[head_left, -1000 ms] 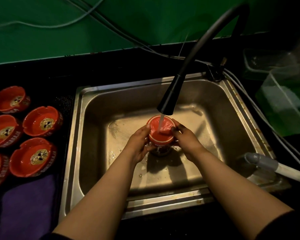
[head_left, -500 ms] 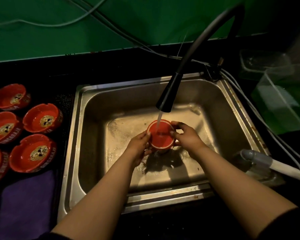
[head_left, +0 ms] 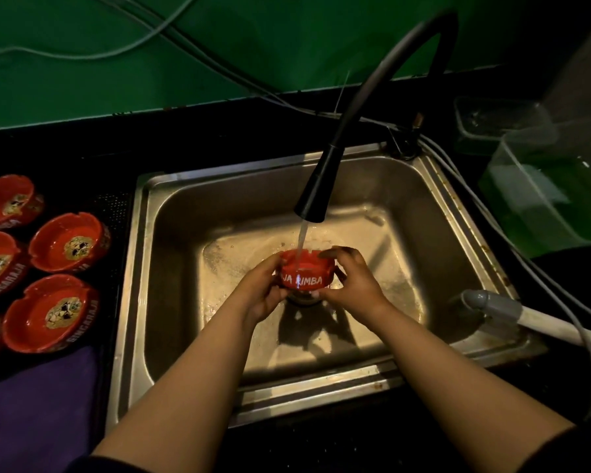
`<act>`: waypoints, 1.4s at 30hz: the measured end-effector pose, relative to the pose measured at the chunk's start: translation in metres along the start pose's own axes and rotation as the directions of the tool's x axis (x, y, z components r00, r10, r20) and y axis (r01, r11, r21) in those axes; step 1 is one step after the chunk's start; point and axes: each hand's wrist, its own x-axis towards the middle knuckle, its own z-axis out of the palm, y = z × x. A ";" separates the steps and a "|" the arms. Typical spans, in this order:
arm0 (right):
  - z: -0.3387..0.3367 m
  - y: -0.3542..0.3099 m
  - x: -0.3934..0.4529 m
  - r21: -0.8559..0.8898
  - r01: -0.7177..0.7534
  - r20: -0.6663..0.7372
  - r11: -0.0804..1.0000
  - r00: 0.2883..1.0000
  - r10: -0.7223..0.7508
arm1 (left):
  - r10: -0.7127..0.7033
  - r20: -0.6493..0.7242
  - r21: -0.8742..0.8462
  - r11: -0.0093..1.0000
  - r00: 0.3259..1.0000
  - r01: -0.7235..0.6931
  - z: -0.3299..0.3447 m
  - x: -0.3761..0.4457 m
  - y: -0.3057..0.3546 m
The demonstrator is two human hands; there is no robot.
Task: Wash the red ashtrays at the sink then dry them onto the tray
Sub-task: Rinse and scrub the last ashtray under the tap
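Gripping a red ashtray between them, both hands, left and right, under running water.

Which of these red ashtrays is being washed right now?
Start at the steel sink and follow the black faucet down its stream. The ashtray sits under it, held between the left hand and right hand. Unlike the others left of the sink, it is off the counter.

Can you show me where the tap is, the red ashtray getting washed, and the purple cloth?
tap (head_left: 316,192): head view, on the black spout near its tip.
red ashtray (head_left: 306,279): head view, on its side wall with white letters.
purple cloth (head_left: 38,404): head view, on the middle of the fabric.
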 end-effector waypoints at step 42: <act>0.003 -0.010 0.025 0.274 -0.416 0.268 0.867 0.899 0.347 | 0.161 -0.097 0.464 0.880 0.982 -0.099 -0.026 -0.001 -0.001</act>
